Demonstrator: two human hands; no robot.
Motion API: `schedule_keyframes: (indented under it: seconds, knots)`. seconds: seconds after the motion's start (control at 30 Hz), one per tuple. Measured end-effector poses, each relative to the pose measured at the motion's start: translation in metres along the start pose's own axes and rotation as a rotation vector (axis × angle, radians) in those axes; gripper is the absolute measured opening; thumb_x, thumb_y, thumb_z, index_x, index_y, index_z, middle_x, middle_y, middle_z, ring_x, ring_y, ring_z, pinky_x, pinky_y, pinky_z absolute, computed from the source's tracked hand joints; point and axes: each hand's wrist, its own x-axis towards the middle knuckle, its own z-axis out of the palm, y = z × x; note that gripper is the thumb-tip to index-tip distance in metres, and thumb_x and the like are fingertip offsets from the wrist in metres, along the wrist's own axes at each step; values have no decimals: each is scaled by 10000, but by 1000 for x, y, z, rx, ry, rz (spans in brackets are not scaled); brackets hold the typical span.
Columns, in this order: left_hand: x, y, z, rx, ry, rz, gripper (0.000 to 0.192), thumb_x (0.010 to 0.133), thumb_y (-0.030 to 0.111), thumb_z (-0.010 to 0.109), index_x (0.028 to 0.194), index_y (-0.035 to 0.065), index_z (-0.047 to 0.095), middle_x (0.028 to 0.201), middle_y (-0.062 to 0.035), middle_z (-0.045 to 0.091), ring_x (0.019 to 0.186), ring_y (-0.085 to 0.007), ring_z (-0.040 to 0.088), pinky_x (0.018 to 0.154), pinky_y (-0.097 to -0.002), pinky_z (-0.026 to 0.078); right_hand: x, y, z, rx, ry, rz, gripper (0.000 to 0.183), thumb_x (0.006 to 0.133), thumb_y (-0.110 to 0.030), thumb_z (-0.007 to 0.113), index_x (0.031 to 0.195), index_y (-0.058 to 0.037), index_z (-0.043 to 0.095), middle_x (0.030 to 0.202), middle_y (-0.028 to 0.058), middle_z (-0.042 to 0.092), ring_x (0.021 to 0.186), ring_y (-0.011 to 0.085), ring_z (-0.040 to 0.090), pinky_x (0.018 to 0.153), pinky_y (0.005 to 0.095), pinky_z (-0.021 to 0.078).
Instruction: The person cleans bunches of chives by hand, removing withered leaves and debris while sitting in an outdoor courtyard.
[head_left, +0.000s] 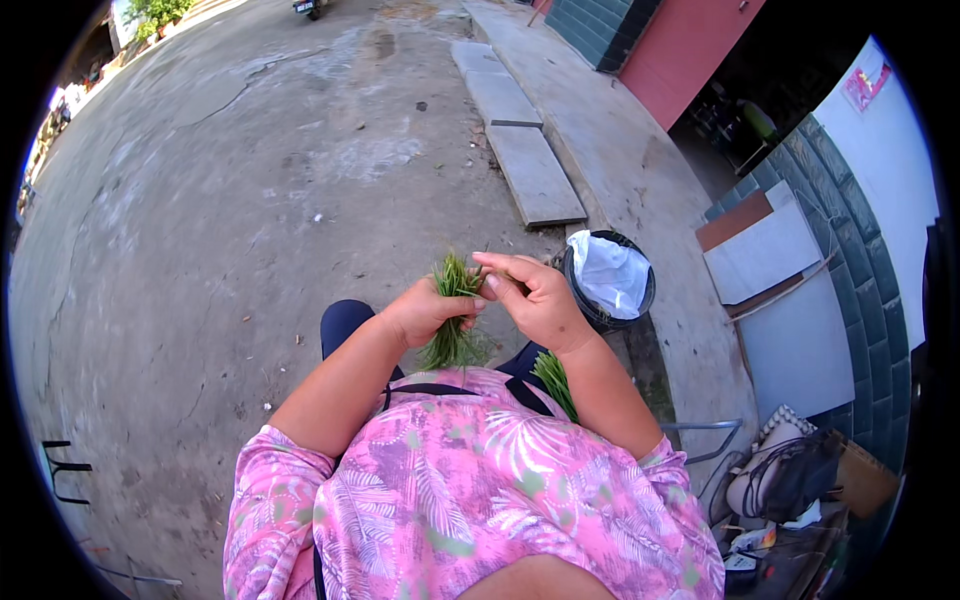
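My left hand (427, 310) is closed around a bunch of thin green stalks (448, 341), held upright above my knees. Close beside the bunch's upper part is my right hand (541, 300), with thumb and index finger near the stalk tips; whether it pinches a stalk I cannot tell. More green stalks (555, 379) lie by my right thigh, partly hidden by my right forearm. A black bucket (651, 292) with a white plastic bag (609, 274) over its top stands just past my right hand.
Concrete slabs (536, 176) lie along the raised concrete ledge (592, 127) ahead. Boards (799, 345) lean on the tiled wall at right. A metal tube frame (705, 426) and a dark bag (806, 480) are near my right elbow. A parked two-wheeler (309, 7) stands far ahead.
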Motion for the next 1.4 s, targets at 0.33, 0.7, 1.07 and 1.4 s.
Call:
schedule_keyframes:
  seconds: [0.33,0.7,1.07,1.4]
  knots:
    - [0,3,6,55,15,50,380,782,72,603,1142,-20,521,944,-77,591,659,-106,503,592,-248,428,-3,12,-6,-93,71,258,282,808,-93,546,1077,-13,579,700,37,600,560,63,471,533,218,404]
    - [1,3,9,41,56,73,262,820,129,593,1047,-1,572,838,-56,602,619,-102,504,562,-245,425,0,18,-6,-32,51,346,102,794,-112,624,818,-15,602,635,-64,505,564,16,402,507,181,341]
    - [-1,6,13,140,112,90,124,842,135,571,892,22,568,766,-53,577,621,-107,510,537,-231,416,2,18,1,279,155,312,136,774,-84,631,886,-8,629,614,-66,503,571,12,445,502,173,360]
    - [0,1,4,205,170,29,137,844,125,568,898,0,576,762,-47,574,627,-101,500,532,-234,413,5,24,-20,493,581,326,55,777,-81,639,774,-29,623,626,-80,523,547,6,413,513,164,332]
